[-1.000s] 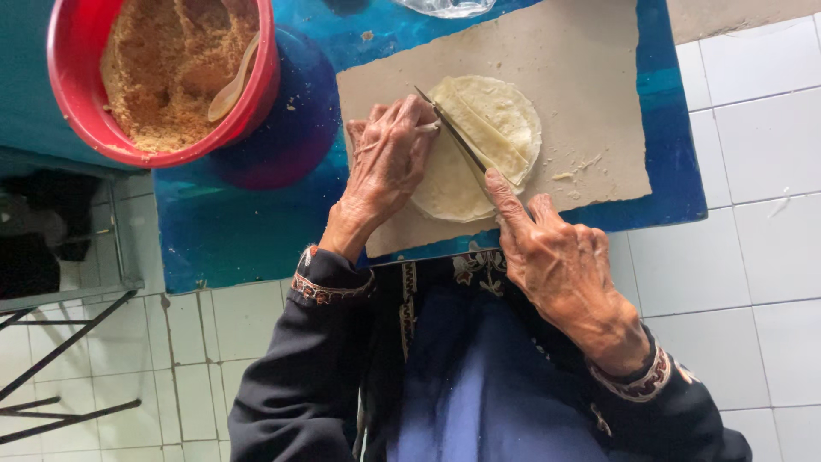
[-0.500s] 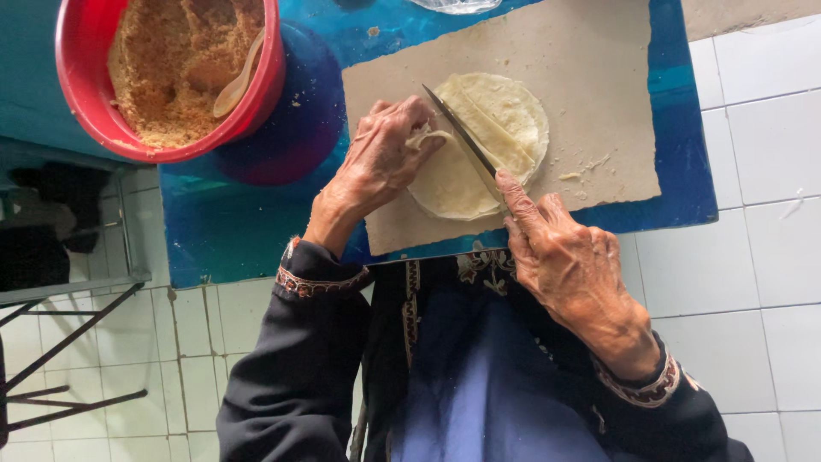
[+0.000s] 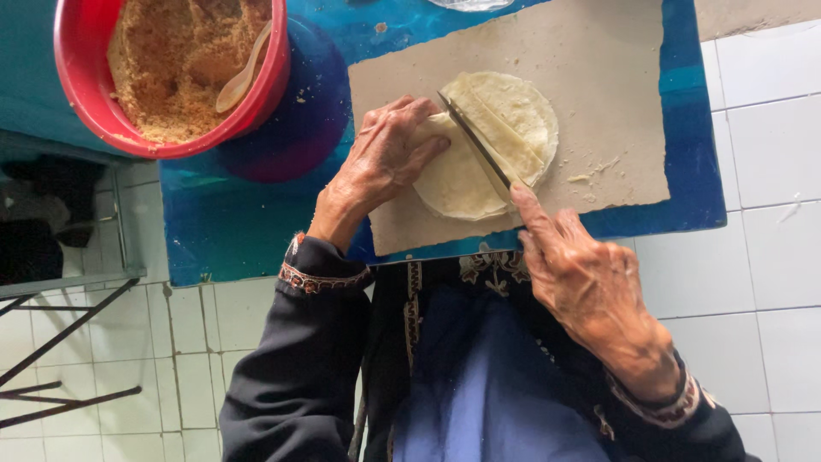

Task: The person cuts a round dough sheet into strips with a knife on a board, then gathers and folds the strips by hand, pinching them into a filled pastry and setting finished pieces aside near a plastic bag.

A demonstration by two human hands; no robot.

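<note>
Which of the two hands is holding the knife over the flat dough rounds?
The right hand holds the knife, forefinger along the blade across the dough rounds. The left hand only presses flat on the dough's near edge.

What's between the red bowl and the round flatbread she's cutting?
In the head view, the left hand lies between the red bowl and the flatbread, its fingers pressing the bread, over blue tabletop and tan board.

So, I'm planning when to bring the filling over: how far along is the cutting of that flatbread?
Partly done. The knife, held by the right hand, lies across the round flatbread, with a cut line showing along the blade. The left hand presses down the near half. The halves aren't separated yet. The crumbly filling sits in the red bowl with its spoon.
</note>
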